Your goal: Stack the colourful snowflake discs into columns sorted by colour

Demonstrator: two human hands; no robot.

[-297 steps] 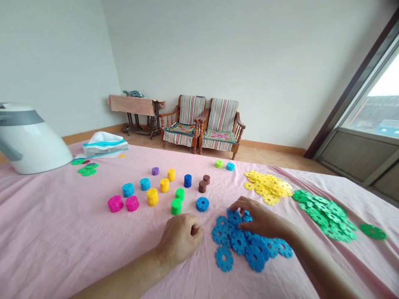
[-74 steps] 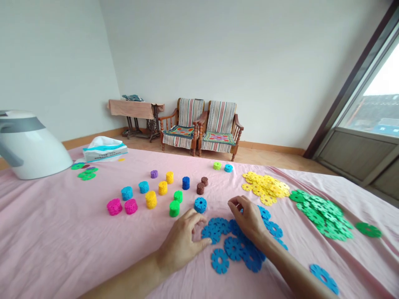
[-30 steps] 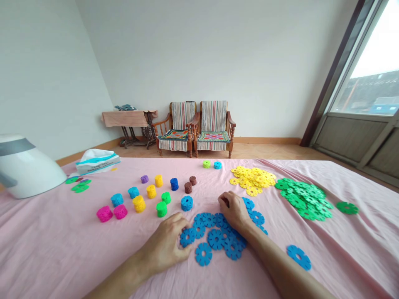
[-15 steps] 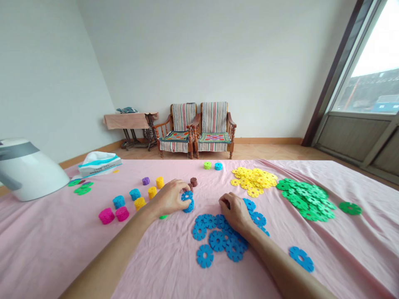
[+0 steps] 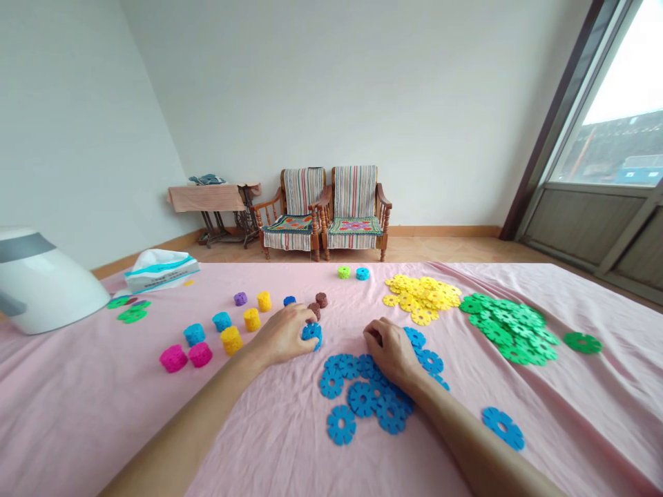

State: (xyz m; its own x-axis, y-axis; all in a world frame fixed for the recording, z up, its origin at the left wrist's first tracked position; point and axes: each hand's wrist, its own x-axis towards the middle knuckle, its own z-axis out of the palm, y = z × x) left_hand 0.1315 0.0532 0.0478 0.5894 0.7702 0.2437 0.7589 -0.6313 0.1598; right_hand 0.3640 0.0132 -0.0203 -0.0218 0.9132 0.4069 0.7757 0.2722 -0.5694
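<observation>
My left hand [image 5: 284,335] has its thumb and fingers closed around a short stack of blue notched discs [image 5: 313,334] on the pink cloth. Just behind it are two small brown disc stacks [image 5: 321,300], and a darker blue stack [image 5: 289,301] shows past my knuckles. My right hand [image 5: 392,351] rests over the loose pile of blue notched discs [image 5: 361,399], its fingers curled together; whatever may be in them is hidden. Part of that pile lies under my right wrist.
Left of my left hand stand yellow [image 5: 231,340], light blue [image 5: 195,335], pink [image 5: 173,358] and purple stacks [image 5: 240,299]. Yellow discs [image 5: 423,298] and green discs [image 5: 510,328] lie in piles at right. A kettle [image 5: 49,283] and a tissue pack [image 5: 161,270] stand at far left.
The upper blue disc at my left fingertips was tilted up; now it lies flat on the stack. My left hand has lowered slightly, and my right hand has hardly moved.
</observation>
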